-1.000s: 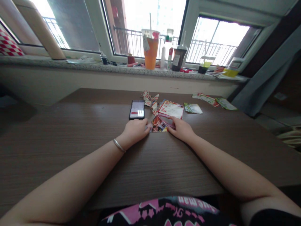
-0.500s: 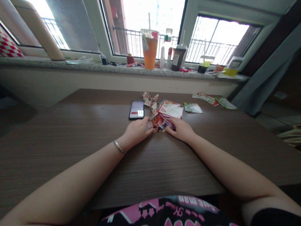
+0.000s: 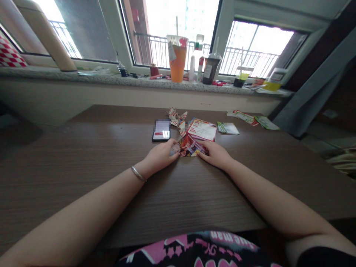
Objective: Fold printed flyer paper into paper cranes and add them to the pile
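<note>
A glossy colourful flyer [image 3: 190, 146] lies folded on the brown wood-grain table [image 3: 83, 178], gathered between my two hands. My left hand [image 3: 161, 156] holds its left end, where a folded corner [image 3: 175, 149] pokes out by the fingertips. My right hand [image 3: 215, 154] rests on its right end, with the fingers pressing on the paper. A smartphone [image 3: 161, 130] with a blurred screen lies just beyond my left hand, not touching it.
Paper cranes [image 3: 177, 119] and a red-and-white flyer [image 3: 201, 129] lie just beyond the hands. Green leaflets [image 3: 228, 128] and paper strips [image 3: 243, 116] lie to the right. Cups and bottles stand on a granite windowsill [image 3: 133, 82] behind the table.
The flyer has gone from a flatter sheet to a tighter folded shape. My left hand has moved right, off the table beside it and onto its left end.
</note>
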Motion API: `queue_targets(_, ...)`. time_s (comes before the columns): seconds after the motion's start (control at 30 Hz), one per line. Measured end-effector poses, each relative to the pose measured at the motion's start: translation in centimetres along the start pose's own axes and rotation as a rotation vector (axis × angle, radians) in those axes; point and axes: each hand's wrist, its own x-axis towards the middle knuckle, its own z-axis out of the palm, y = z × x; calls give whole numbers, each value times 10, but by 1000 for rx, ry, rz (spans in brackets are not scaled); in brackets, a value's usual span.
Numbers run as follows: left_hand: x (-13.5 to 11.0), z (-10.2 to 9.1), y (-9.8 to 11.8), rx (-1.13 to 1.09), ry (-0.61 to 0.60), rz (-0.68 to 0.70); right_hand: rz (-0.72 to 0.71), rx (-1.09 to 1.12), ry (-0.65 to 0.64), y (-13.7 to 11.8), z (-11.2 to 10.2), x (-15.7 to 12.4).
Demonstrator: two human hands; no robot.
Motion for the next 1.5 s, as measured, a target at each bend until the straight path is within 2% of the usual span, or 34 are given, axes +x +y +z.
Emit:
queue_targets(0.17, 1, 2, -5, -160, -5, 126, -56, 19, 1, 2, -5, -1)
queue_targets(0.3, 1, 1, -7, -216, -52, 210, 21, 48, 14, 2, -12, -4)
queue_targets(0.43, 1, -3, -8, -149, -68, 276, 20, 36, -3, 4, -15, -7)
queue_targets(0.6, 0, -7, -10, -80, -92, 469, 1, -48, 12, 3, -14, -8)
queue_targets(0.83, -2, -9, -11, 66, -61, 648, -1, -43, 52, 3, -13, -6)
queue_targets(1.07, -3, -8, -11, 74, -51, 706, -95, -26, 34, 11, -10, -3)
queue_targets(1.2, -3, -5, -11, 57, -33, 714, -103, -37, 12, 12, -10, -3)
queue_targets(1.33, -4, -5, -9, 97, -33, 707, -126, -38, 25, 9, -12, -3)
queue_targets(1.5, -7, -3, -3, 175, -22, 675, -219, -9, 19, 0, -13, -2)
